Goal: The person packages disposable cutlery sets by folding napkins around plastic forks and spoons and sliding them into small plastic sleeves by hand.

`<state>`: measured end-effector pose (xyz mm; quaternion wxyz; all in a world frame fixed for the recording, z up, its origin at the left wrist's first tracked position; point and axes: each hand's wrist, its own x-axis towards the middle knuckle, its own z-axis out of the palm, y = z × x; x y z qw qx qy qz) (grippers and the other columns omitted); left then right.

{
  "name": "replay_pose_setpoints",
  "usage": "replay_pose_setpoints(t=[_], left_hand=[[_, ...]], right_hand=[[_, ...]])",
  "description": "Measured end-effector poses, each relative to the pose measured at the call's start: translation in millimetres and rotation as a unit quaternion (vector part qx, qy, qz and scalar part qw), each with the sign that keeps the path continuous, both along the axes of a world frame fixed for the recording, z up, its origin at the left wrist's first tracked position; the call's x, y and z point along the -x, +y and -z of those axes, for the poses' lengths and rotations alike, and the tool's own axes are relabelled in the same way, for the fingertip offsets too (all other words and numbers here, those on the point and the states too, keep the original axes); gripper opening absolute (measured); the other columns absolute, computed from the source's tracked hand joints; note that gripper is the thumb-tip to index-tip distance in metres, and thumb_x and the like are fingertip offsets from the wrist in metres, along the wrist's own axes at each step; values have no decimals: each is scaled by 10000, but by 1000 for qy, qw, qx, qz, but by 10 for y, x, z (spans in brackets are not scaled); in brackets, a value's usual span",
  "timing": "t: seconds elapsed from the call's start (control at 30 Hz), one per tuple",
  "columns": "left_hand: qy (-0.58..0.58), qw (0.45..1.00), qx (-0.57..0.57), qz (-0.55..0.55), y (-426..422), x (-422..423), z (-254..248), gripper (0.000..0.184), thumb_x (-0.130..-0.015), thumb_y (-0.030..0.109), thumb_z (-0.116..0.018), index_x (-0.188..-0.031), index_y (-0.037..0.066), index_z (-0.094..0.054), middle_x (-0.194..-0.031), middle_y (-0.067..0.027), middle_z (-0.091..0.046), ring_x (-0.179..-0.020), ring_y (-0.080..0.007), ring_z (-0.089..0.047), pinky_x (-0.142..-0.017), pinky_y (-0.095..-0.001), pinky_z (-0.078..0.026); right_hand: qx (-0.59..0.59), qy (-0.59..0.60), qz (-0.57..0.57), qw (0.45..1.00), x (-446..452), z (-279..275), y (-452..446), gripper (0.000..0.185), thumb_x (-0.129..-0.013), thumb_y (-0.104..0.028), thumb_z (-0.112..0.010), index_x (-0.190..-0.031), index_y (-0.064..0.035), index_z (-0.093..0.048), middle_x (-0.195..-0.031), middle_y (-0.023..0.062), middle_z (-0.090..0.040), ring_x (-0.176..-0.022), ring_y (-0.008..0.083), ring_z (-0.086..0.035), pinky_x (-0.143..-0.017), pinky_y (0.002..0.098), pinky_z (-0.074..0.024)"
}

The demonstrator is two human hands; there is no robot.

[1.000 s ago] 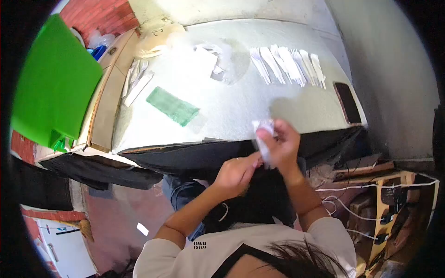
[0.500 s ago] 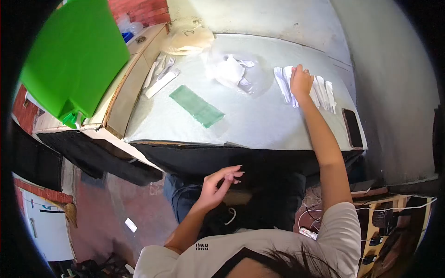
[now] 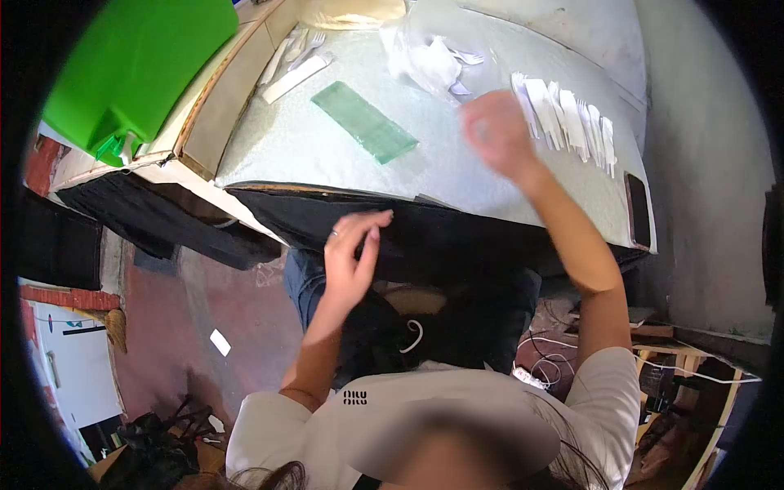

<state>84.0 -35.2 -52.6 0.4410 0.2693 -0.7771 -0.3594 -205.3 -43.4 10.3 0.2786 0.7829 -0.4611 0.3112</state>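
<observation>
Little room between right hand point(image 3: 498, 135) and cutlery point(image 3: 570, 118) | blurred, grip unclear | left hand point(image 3: 349, 257) before table edge point(image 3: 314, 191), thumb apart

One left hand point(image 3: 351, 260), one right hand point(image 3: 498, 135). One table point(image 3: 445, 181), one phone point(image 3: 639, 211), one green strip point(image 3: 365, 122), one clear bag point(image 3: 404, 61), one green tank point(image 3: 147, 65), one tap point(image 3: 122, 149). Cutlery bundles point(image 3: 569, 118) in row: at least six, overlapping, exact count unclear. Cutlery pile point(image 3: 299, 77): at least three pieces.

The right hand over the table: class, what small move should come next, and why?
If empty, the right hand should probably reach for the white fork at the clear plastic bag: the bag lies just beyond this blurred hand, and the left hand looks empty.
</observation>
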Motion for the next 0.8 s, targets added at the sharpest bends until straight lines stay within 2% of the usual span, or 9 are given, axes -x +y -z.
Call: replay_pose_setpoints(t=[0.07, 0.13, 0.23, 0.27, 0.37, 0.57, 0.67, 0.8], left_hand=[[-66, 992, 99, -43, -149, 64, -129, 225, -812, 9, -491, -1003, 32, -609, -1051, -122, -596, -1053, -302, -507, -910, -381, -359], [-148, 977, 142, -61, -274, 136, -233, 285, -850, 73, -465, -1120, 60, -556, -1187, -101, -528, -1169, -304, -418, -993, -407, -270], [-197, 963, 175, -56, -406, 311, -290, 325, -883, 150, -421, -1191, 88, -506, -1245, -94, -483, -1200, -306, -387, -1008, -416, -248], [-235, 955, 176, -49, -428, 348, -266, 357, -904, 214, -379, -1232, 107, -468, -1272, -87, -459, -1211, -297, -380, -1012, -428, -242], [-278, 940, 190, -55, -417, 399, -174, 360, -906, 215, -372, -1237, 112, -465, -1260, -80, -469, -1210, -277, -385, -1014, -432, -239], [-262, 945, 178, -82, -409, 428, -135, 346, -898, 194, -367, -1209, 109, -492, -1222, -77, -497, -1196, -268, -400, -1012, -423, -249], [-259, 942, 190, -99, -408, 454, -117, 324, -870, 176, -421, -1171, 101, -517, -1201, -57, -513, -1175, -245, -424, -995, -429, -278], [-263, 941, 188, -97, -413, 446, -137, 326, -869, 172, -413, -1170, 100, -518, -1195, -64, -519, -1166, -255, -431, -991, -425, -286]], right_hand=[[-134, 4, -72, 988, -523, 23, 158, 243, -700, -96, -659, -920, -54, -565, -931, 89, -596, -903, 273, -549, -819, 382, -403], [-181, -90, -24, 979, -846, 135, 236, 237, -718, -91, -643, -935, -27, -569, -915, 113, -605, -901, 298, -557, -799, 397, -422], [-219, -166, -9, 961, -904, 296, 204, 174, -743, -81, -594, -897, -3, -569, -866, 156, -605, -858, 328, -565, -794, 415, -430], [-227, -179, -11, 957, -884, 340, 180, 147, -752, -78, -574, -875, 2, -568, -846, 172, -602, -837, 337, -567, -796, 420, -429], [-235, -188, -29, 953, -819, 404, 112, 143, -750, -32, -541, -885, 8, -565, -836, 199, -599, -836, 358, -567, -800, 419, -439], [-169, -181, -47, 968, -836, 472, 195, 177, -716, 2, -519, -885, 1, -571, -852, 206, -589, -856, 370, -566, -793, 425, -451], [-179, -167, -36, 969, -916, 289, 427, 203, -707, 22, -509, -897, -6, -574, -840, 195, -582, -852, 367, -567, -800, 414, -454], [-254, -128, -62, 957, -920, -103, 830, 207, -714, 6, -501, -903, -22, -581, -816, 169, -575, -844, 346, -574, -822, 394, -454]])
